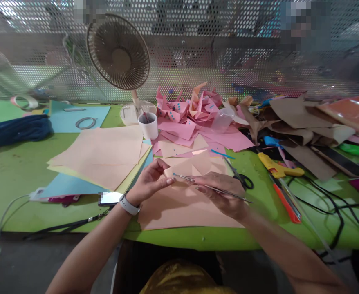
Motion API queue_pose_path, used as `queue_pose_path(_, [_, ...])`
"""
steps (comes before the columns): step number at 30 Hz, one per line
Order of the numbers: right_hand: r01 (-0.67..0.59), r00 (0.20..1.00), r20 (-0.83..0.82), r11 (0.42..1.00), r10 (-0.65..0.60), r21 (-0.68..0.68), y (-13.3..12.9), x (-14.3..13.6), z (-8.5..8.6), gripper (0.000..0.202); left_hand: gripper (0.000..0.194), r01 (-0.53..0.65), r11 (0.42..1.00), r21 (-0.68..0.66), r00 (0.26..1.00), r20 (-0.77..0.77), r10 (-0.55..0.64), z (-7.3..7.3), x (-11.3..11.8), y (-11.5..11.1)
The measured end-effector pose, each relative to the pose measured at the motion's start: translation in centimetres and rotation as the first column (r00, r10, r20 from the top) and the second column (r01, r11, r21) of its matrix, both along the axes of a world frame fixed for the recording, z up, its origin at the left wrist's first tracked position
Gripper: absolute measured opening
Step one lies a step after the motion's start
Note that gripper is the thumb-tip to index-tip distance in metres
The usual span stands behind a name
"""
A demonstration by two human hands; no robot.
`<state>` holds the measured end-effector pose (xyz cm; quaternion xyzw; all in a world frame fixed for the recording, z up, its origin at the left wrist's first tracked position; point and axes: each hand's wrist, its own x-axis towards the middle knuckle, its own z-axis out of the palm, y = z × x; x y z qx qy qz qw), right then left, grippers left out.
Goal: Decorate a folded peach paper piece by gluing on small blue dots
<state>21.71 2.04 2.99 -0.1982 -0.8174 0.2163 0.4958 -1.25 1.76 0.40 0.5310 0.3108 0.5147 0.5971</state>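
My left hand (pixel 153 181) grips the edge of a folded peach paper piece (pixel 182 167), thumb on the near side. In my right hand (pixel 224 192) is a pair of slim metal tweezers (pixel 212 188), its tip pointing left. A tiny blue dot (pixel 173 174) shows at that tip, against the paper; whether it is stuck down I cannot tell. Beneath both hands lie peach sheets (pixel 179 214). Just behind is a flat peach piece with small blue dots (pixel 179 148). Black-handled scissors (pixel 245 181) rest to the right of my right hand.
A fan (pixel 118 53) and white cup (pixel 149 126) stand behind. Pink folded papers (pixel 185 110) are heaped at the back. Left are stacked sheets (pixel 99 151) and a lit phone (pixel 110 198). Right are a yellow glue gun (pixel 277 166), a red cutter (pixel 285 204), cables and brown paper (pixel 296 118).
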Motion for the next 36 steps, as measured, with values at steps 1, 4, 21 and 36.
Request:
queue_pose_path(1, [0.002, 1.000, 0.004, 1.000, -0.002, -0.003, 0.0, 0.0, 0.0, 0.030, 0.028, -0.001, 1.000, 0.004, 1.000, -0.001, 0.001, 0.0, 0.0, 0.0])
queue_pose_path(4, [-0.005, 1.000, 0.001, 0.998, 0.005, -0.055, -0.1, 0.1, -0.1, 0.028, 0.027, 0.002, 1.000, 0.012, 1.000, -0.004, -0.002, -0.1, -0.1, 0.0])
queue_pose_path(21, [-0.154, 0.925, -0.340, 0.650, -0.171, -0.745, 0.2, -1.2, -1.0, 0.008, 0.029, -0.003, 1.000, 0.007, 0.998, -0.062, 0.003, -0.7, 0.0, -0.1])
queue_pose_path(36, [-0.140, 0.920, -0.335, 0.627, -0.204, -0.766, 0.2, -1.4, -0.9, 0.010, 0.030, 0.000, 0.999, 0.042, 0.997, -0.083, 0.003, -0.5, 0.1, 0.1])
